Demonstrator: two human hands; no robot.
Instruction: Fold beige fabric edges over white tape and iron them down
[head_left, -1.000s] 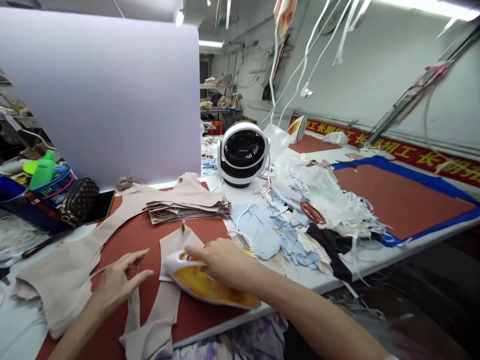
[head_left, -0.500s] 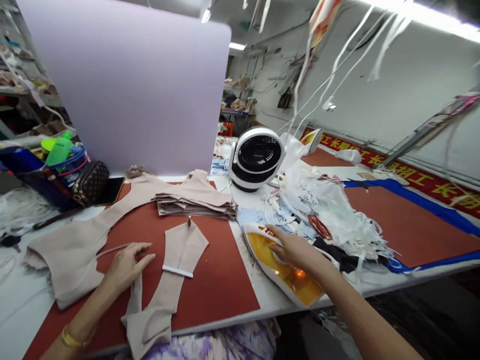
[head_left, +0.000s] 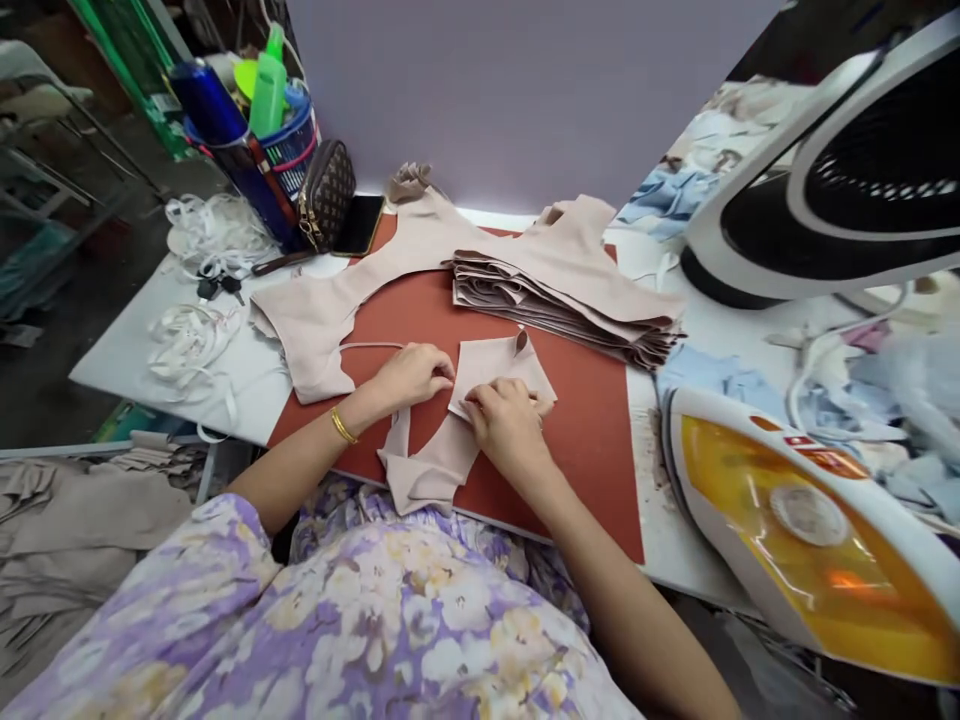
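A beige fabric piece [head_left: 487, 362] with a pointed, folded top lies on the reddish-brown pressing board [head_left: 592, 470]. My right hand [head_left: 511, 428] is over its lower part, fingers closed on the cloth and covering the white strip there. At the left edge of that piece, my left hand [head_left: 415, 378] has its fingertips pressed together; what they hold, if anything, is too small to make out. The narrow lower end of the fabric bunches at the board's front edge. An iron [head_left: 795, 540] with a yellow body stands to the right, untouched.
Behind my hands is a stack of beige fabric pieces [head_left: 562, 290], with another long piece [head_left: 330, 320] to the left. A basket [head_left: 292, 150], patterned pouch [head_left: 328, 195], phone [head_left: 360, 225] and white strips [head_left: 191, 340] sit further left. A fan [head_left: 720, 255] stands at right.
My right hand has let go of the iron and moved left onto the beige fabric piece. My left hand has moved up to that piece's edge. The view has tilted down and turned.
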